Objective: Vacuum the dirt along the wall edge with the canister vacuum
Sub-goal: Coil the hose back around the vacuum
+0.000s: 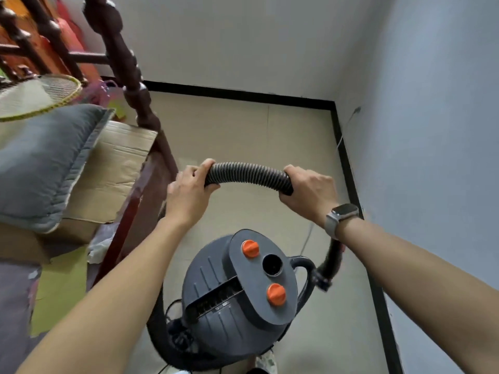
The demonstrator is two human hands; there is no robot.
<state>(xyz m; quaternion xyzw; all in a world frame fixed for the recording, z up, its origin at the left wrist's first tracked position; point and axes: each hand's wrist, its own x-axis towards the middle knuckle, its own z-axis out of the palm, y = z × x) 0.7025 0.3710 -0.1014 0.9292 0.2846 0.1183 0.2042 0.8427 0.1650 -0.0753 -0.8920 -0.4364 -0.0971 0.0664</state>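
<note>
Hose: ribbed black hose (pixel 248 175) arches between both hands, out over the floor (pixel 243 136), its long axis running side to side.
Left hand: left hand (pixel 189 190) wraps the hose's left end, fingers curled tight.
Right hand: right hand (pixel 307 190), watch (pixel 340 218) on the wrist, clamps the right end.
Canister: grey canister vacuum (pixel 237 300) sits on the floor right below the hands, orange knobs (pixel 250 248) up top.
Hidden: nozzle not in sight; hose drops behind the right wrist, blurred.
Wall edge: black baseboard (pixel 348 171) runs just right of the hands.
</note>
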